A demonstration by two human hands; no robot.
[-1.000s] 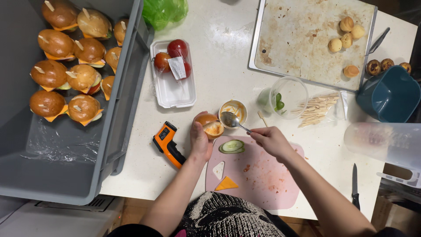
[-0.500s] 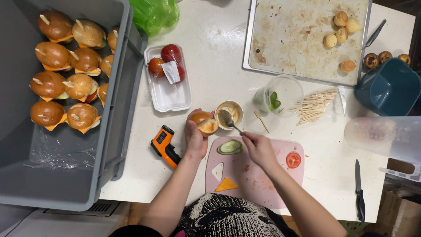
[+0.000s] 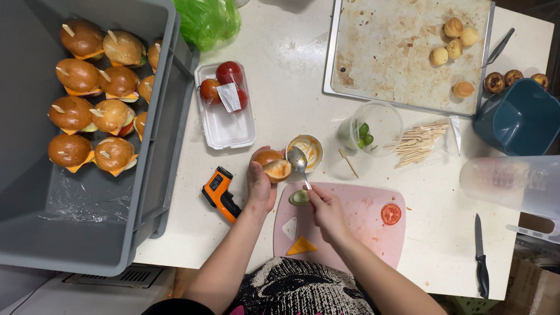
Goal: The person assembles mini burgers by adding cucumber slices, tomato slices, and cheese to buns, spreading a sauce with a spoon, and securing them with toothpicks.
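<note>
Over bun [image 3: 272, 165], spoon [image 3: 298, 163] pinched tight

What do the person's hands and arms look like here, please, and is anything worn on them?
Both forearms are bare, with no sleeves, gloves, watch or bracelets visible. The left hand and right hand show no rings that I can make out. A black-and-white patterned garment covers the torso below.

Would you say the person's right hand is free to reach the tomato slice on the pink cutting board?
Probably not yet: the right hand holds a spoon, though the cutting board between it and the tomato slice lies bare.
</note>
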